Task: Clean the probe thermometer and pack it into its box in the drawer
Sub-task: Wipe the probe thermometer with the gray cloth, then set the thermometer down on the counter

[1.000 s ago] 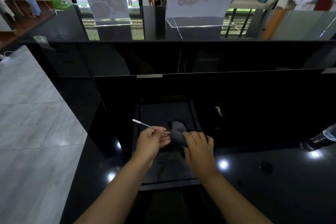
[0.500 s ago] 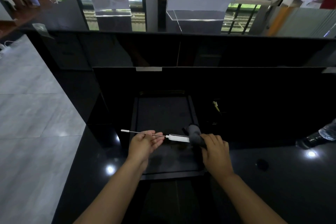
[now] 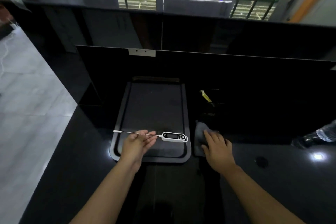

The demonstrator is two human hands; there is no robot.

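**Thermometer held over the tray, cloth pressed flat on the table**

The left hand (image 3: 139, 141) holds the probe thermometer (image 3: 173, 136) by its thin metal stem, the fingers loosely curled with the stem lying across the fingertips. The thermometer lies roughly level: its white head with the dark display and buttons sticks out to the right of the hand, and the capped white tip of the probe sticks out to the left. The hand and thermometer sit above the near end of a dark rectangular tray (image 3: 186, 118) that rests on the glossy black table (image 3: 272, 178); whether the thermometer touches the tray cannot be told.

The right hand (image 3: 217, 146) lies palm down with fingers spread, flat on a dark grey cloth (image 3: 199, 131) on the table just to the right of the tray. It grips nothing; it only presses on the cloth. The two hands are apart, with the thermometer's head between them.

Beyond the right hand, farther back on the table, a small yellow object (image 3: 205, 95) stands out of a dark holder, too dim to identify. Far to the right of that hand lies a clear plastic bottle (image 3: 325, 133), at the edge of view.
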